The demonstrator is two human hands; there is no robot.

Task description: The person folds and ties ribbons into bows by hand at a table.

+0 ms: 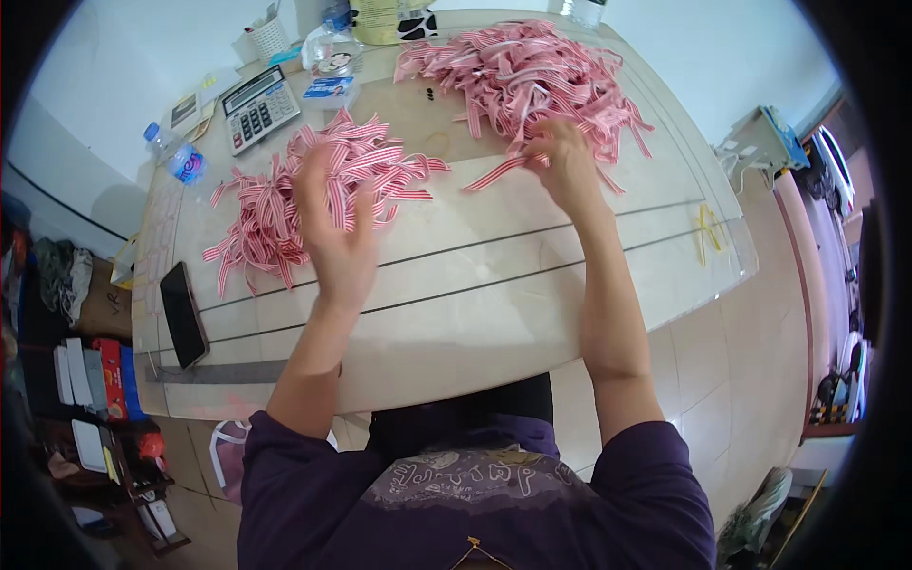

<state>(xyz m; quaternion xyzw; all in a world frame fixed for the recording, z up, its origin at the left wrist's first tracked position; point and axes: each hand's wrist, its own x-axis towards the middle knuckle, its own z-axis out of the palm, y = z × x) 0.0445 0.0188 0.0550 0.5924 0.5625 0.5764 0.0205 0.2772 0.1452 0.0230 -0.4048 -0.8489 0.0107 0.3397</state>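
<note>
A pale table (494, 285) fills most of the view, and everything else sits in relation to it. On its far right part lies the bigger heap of red-and-white striped ribbon pieces (518, 71); a second, flatter ribbon heap (285, 204) spreads over its left half. The left hand (334, 223) is raised over the near edge of that left heap, fingers loosely spread and blurred, so whether it grips a strip cannot be told. The right hand (565, 166) rests at the near edge of the far heap, fingertips pinching a single striped strip (499, 173) that trails leftward across the bare tabletop. Both forearms cross the near half of the table and hide part of its surface. Near the table's left edge lies a black phone (183, 313), face up. At the far left corner sit a grey calculator (259, 107) and, just beside the edge, a clear plastic bottle with a blue label (178, 154). A small blue-and-white card (330, 88) lies right of the calculator.
</note>
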